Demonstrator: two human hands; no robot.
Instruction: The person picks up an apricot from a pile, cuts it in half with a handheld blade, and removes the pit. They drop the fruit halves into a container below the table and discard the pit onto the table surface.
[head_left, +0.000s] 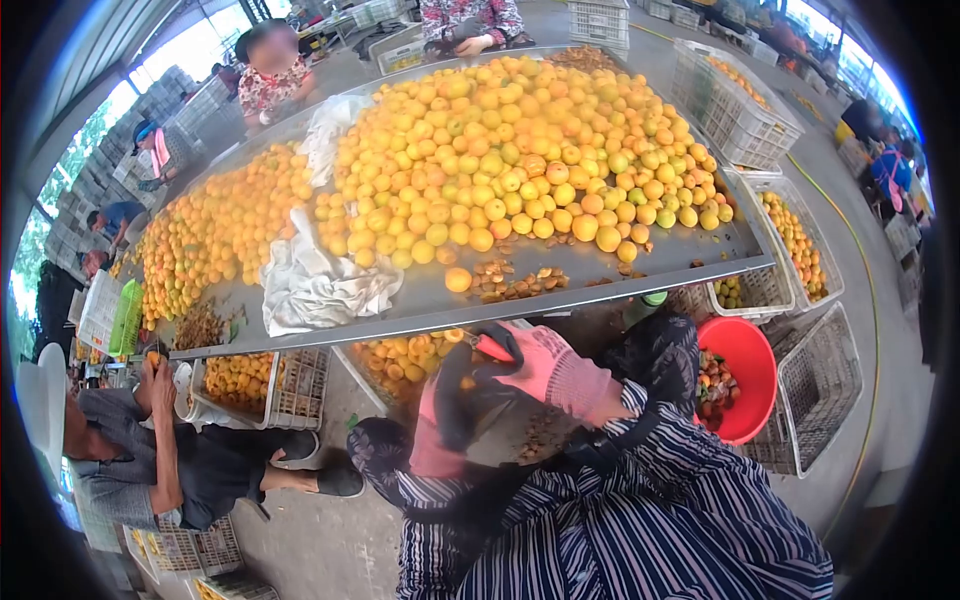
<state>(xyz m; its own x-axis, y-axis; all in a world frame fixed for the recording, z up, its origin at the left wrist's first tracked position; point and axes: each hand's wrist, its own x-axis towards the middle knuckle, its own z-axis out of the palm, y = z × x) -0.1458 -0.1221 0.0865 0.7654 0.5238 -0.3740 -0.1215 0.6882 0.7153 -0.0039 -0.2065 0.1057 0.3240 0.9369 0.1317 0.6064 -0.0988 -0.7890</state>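
Both of my hands wear pink gloves with dark fingers and meet over my lap, below the metal table's edge (600, 292). My right hand (535, 368) is closed around a small red-handled tool (491, 347). My left hand (445, 418) is close against it, blurred, its fingers bent; whatever they may hold is hidden. Just behind the hands, a crate of orange fruit (395, 358) shows under the table. Yellow-orange fruit (500, 150) is heaped on the table, with loose pits (515, 281) near the front edge.
White cloths (325, 285) lie on the table. To the right stand a red bucket (752, 375) holding pits, an empty crate (820, 385) and fruit crates (800, 245). A seated person in a pale hat (48, 400) is at left; other people are across the table.
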